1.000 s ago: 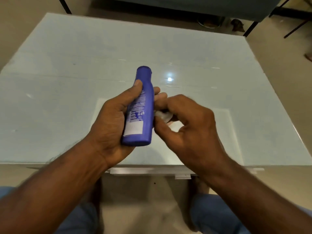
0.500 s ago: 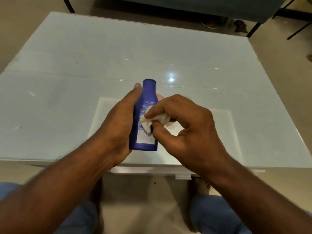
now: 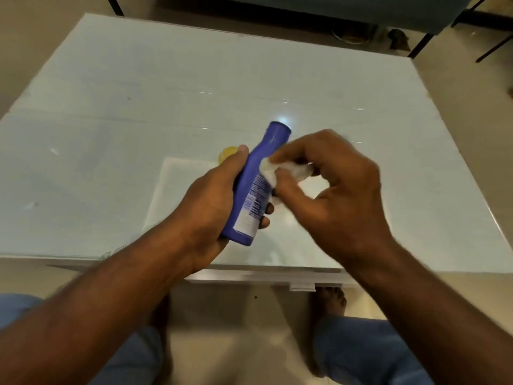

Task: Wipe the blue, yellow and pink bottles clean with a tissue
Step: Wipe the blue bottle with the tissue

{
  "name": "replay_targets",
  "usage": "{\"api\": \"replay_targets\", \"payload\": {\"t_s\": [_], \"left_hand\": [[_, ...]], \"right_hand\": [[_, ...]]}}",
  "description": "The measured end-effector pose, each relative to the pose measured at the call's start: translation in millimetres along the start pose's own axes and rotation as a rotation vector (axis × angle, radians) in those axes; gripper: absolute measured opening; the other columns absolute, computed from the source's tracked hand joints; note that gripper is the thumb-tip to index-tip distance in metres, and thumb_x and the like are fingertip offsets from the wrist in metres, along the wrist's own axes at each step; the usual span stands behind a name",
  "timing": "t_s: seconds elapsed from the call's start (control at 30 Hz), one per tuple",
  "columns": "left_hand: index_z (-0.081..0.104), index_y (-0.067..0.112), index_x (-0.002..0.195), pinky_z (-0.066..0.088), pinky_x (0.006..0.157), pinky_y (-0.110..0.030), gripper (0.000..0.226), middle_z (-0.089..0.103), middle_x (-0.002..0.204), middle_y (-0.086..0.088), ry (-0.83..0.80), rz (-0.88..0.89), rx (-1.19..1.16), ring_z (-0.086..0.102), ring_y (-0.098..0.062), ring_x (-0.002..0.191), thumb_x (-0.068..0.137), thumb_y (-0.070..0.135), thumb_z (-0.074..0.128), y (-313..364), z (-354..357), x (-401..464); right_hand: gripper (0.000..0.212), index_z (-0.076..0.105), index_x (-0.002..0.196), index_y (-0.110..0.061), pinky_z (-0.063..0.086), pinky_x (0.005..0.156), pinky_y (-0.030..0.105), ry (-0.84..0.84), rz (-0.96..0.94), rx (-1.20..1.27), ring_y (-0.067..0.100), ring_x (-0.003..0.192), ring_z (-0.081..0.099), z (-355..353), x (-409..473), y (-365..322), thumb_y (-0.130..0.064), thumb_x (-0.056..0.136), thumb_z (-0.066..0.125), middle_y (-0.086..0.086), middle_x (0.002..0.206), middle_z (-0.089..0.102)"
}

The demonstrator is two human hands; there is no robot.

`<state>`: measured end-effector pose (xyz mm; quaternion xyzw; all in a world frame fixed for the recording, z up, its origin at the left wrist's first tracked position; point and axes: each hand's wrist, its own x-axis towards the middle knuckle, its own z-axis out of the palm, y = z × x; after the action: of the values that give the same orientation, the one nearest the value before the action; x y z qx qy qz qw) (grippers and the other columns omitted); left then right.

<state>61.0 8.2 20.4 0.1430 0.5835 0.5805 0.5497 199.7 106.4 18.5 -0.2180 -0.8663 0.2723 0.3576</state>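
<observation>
The blue bottle (image 3: pixel 256 187) is tilting above the glass table (image 3: pixel 111 107) — the left hand (image 3: pixel 211 207) is gripping its lower body, the right hand (image 3: pixel 333 184) is pinching a tissue (image 3: pixel 270 169) against its side. A yellow object (image 3: pixel 226 154) is peeking out behind the left thumb.

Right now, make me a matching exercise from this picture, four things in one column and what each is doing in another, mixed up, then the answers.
Things
1. left hand
2. right hand
3. blue bottle
4. yellow object

States
A. mostly hidden behind the left hand
B. pinches the tissue
C. held tilted above the table
D. grips the bottle's body

Pairs: 1-D, 2-B, 3-C, 4-A
</observation>
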Motion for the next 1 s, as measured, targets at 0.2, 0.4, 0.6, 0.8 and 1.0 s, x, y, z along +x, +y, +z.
{"api": "replay_targets", "payload": {"t_s": [0.2, 0.4, 0.6, 0.8, 1.0], "left_hand": [[0.071, 0.017, 0.103, 0.056, 0.057, -0.031, 0.041, 0.073, 0.077, -0.005, 0.02, 0.001, -0.076, 0.068, -0.019, 0.064, 0.1, 0.049, 0.045, 0, 1, 1], [0.072, 0.018, 0.106, 0.056, 0.061, -0.033, 0.043, 0.075, 0.08, -0.006, 0.038, -0.021, -0.056, 0.069, -0.019, 0.065, 0.1, 0.051, 0.044, -2, -1, 2], [0.068, 0.018, 0.113, 0.058, 0.057, -0.033, 0.042, 0.076, 0.081, -0.006, 0.055, 0.016, -0.082, 0.071, -0.02, 0.064, 0.101, 0.048, 0.042, 3, 2, 1], [0.068, 0.02, 0.113, 0.057, 0.06, -0.033, 0.04, 0.075, 0.081, -0.004, 0.082, 0.01, -0.092, 0.07, -0.018, 0.065, 0.1, 0.049, 0.043, 3, -2, 3], [0.068, 0.021, 0.114, 0.059, 0.063, -0.036, 0.04, 0.076, 0.084, -0.005, 0.074, 0.009, -0.062, 0.071, -0.02, 0.067, 0.1, 0.049, 0.043, 1, 1, 4]], "right_hand": [[0.013, 0.074, 0.095, -0.007, 0.05, 0.082, 0.024, -0.053, -0.061, 0.01, 0.014, 0.087, 0.063, 6, -9, -10, -0.001, 0.085, 0.079, 0.002, 0.095, 0.07], [0.01, 0.076, 0.097, -0.014, 0.045, 0.091, 0.028, -0.034, -0.069, -0.09, 0.017, 0.09, 0.063, 7, -3, -2, -0.011, 0.088, 0.079, -0.003, 0.098, 0.073], [0.023, 0.072, 0.114, -0.01, 0.053, 0.082, 0.022, -0.017, 0.039, -0.053, 0.01, 0.089, 0.062, 7, -6, -3, -0.011, 0.091, 0.077, 0.0, 0.105, 0.07], [0.025, 0.074, 0.117, -0.01, 0.054, 0.087, 0.024, -0.064, 0.007, -0.041, 0.01, 0.096, 0.064, 11, -5, -2, -0.01, 0.092, 0.077, 0.001, 0.108, 0.072], [0.013, 0.076, 0.105, -0.016, 0.049, 0.092, 0.027, 0.021, 0.057, -0.092, 0.009, 0.095, 0.063, 8, -5, -2, -0.016, 0.092, 0.077, -0.005, 0.104, 0.075]]}}
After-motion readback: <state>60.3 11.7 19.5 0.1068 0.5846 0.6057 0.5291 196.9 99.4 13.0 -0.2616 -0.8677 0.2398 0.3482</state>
